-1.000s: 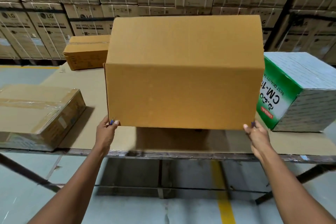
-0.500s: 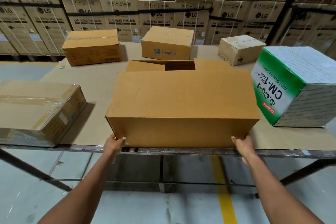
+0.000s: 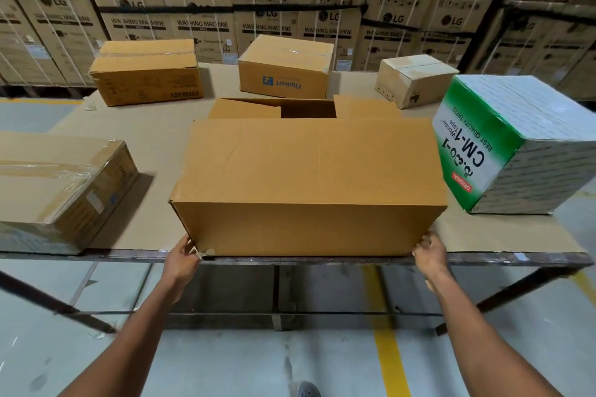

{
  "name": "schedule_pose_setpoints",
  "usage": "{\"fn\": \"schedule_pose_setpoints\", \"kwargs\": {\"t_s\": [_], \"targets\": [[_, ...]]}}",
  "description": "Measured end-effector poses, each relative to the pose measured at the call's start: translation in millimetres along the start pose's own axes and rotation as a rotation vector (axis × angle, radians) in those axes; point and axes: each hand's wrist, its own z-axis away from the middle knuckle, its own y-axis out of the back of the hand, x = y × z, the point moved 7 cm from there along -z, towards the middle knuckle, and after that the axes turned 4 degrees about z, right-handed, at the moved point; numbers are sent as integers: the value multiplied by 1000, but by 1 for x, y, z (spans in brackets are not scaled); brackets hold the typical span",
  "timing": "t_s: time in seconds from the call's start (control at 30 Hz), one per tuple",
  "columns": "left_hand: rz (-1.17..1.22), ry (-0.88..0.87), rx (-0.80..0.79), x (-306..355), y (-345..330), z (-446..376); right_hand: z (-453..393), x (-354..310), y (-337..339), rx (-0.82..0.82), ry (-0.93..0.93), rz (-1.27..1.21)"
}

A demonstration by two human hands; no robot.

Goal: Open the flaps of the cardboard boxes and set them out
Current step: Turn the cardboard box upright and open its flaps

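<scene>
Cardboard, plain and unmarked, forms the big box (image 3: 306,184) at the table's (image 3: 516,235) near edge; its far flaps stand open. The left hand (image 3: 183,256) and right hand (image 3: 429,251) grip its bottom front corners. Behind sit the Eveready box (image 3: 145,72) and Flipkart box (image 3: 287,66); rightward, the green "CM-1 Wonder Tape" box (image 3: 503,142).

A cardboard-covered table (image 3: 154,138) carries six boxes, apparently all closed except the plain box (image 3: 306,187) nearest.
</scene>
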Motion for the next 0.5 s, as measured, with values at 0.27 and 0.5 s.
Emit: {"fn": "schedule_pose_setpoints", "kwargs": {"t_s": [0.27, 0.5], "targets": [[23, -27, -76, -6, -1, 12, 13, -3, -1, 65, 27, 4], [42, -53, -82, -3, -5, 27, 15, 8, 1, 27, 16, -35]]}}
